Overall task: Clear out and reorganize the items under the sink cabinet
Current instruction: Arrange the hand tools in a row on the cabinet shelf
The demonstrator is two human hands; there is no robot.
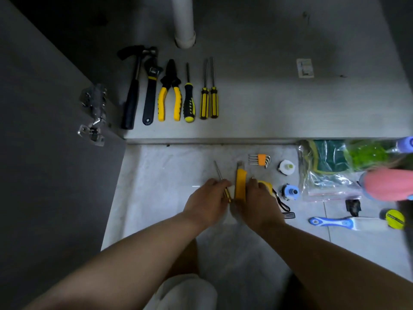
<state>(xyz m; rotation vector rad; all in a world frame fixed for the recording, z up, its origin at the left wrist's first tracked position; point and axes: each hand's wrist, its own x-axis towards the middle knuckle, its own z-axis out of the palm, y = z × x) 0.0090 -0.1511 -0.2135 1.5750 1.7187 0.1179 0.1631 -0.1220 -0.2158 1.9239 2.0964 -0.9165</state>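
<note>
Two hands meet low on the tiled floor (156,175), close together. The left hand (207,198) curls round the yellow handle of a screwdriver (226,193), whose shaft pokes out ahead of the knuckles. The right hand (257,202) lies over a tape measure (267,185); whether it grips it I cannot tell. A knife (241,182) stands in the narrow gap between the hands, touching both.

Just ahead of the right hand lie hex keys (260,159). Right of that hand sit a white cap (286,167) and a blue cap (290,191), crowding that side. Farther right a bag (324,171) of green sponges, a pink thing (388,184), a black clip (353,206), a scraper (330,222) and a round yellow tape (395,218) lie close together.

Well ahead of both hands the cabinet lip (212,139) runs straight across as a raised step. Beyond it, ahead and left of the left hand, lie a hammer (131,101), wrench (150,95), pliers (162,101) and three drivers (188,101) side by side, handles toward the lip. A pipe (183,19) rises behind them. The cabinet floor (290,104) right of the row lies bare but for a sticker (305,68).

Left of the left hand the tiles lie open up to the door (33,130), whose hinge (93,113) juts out near the hammer.
</note>
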